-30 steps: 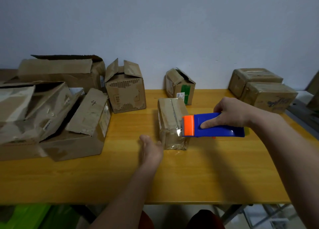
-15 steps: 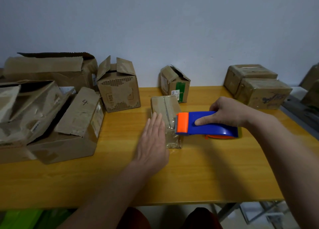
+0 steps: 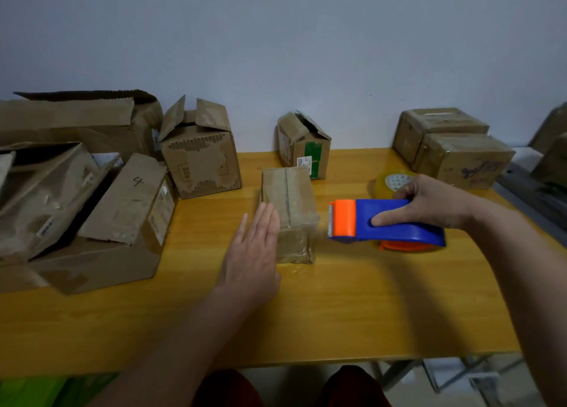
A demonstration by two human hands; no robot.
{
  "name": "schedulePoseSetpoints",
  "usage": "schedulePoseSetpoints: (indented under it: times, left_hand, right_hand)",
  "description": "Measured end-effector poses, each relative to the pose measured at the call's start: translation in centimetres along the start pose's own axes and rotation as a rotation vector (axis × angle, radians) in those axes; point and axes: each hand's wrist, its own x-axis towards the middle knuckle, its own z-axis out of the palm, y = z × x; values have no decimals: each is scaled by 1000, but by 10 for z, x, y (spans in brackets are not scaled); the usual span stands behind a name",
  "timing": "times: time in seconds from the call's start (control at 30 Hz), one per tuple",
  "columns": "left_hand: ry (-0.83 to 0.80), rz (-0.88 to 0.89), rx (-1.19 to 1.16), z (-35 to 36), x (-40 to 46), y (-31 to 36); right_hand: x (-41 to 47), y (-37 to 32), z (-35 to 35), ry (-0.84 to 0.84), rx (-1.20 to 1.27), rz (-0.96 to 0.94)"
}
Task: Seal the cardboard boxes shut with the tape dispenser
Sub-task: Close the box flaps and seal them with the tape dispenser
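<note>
At the middle of the bench [image 3: 337, 314] a small cardboard box [image 3: 288, 204] is seen with its flaps down and a glossy film of tape over its top seam and near face, so this one is judged sealed, or all but. Against its left side the left hand [image 3: 253, 253] is laid flat, fingers [image 3: 267, 222] straight and together, with nothing gripped. Just to the right of the box, apart from it, the blue and orange tape dispenser [image 3: 386, 222] is gripped by the right hand [image 3: 429, 201], whose thumb and fingers are curled round the blue body; whether a strip of tape runs from it to the box cannot be told.

Behind the dispenser a spare roll of tape [image 3: 389, 182] is partly hidden by that hand. At the far right two closed boxes [image 3: 454, 148] are stacked by the wall (taped, by their sheen). Left to do, by the look of it, are the open-flapped boxes: a small one with a green label [image 3: 303, 148], a taller one [image 3: 199, 154], and a pile of large ones [image 3: 76, 185] at the left. Most of the work is therefore judged outstanding.
</note>
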Motion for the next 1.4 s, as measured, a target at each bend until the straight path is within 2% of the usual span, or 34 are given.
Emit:
schedulePoseSetpoints:
  times: [0.23,0.33,0.4,0.47,0.53,0.63,0.87,0.97,1.2,1.4]
  left_hand:
    - [26,43,-214,-18,2,4]
    - [133,2,-273,-33,11,-1]
    - [234,52,-239,-36,20,7]
    - [193,197,-238,-32,25,21]
    - [106,269,-172,-19,25,29]
    - [112,259,-64,-5,27,22]
    - [80,258,-51,-7,30,23]
    - [59,240,-42,-11,29,26]
    - [59,228,9,-12,30,32]
    - [36,209,-34,-16,30,35]
  right_hand:
    - [-4,10,0,62,-37,37]
    - [-1,8,4,48,-62,49]
    - [1,7,5,31,-83,50]
    - [3,7,7,26,-93,39]
    - [4,8,6,28,-93,36]
    - [1,14,-1,18,-64,45]
    - [-12,23,-9,-59,-7,42]
    - [-8,13,-4,-37,-115,99]
    - [2,-40,19,167,-597,154]
    - [1,-64,31,268,-667,119]
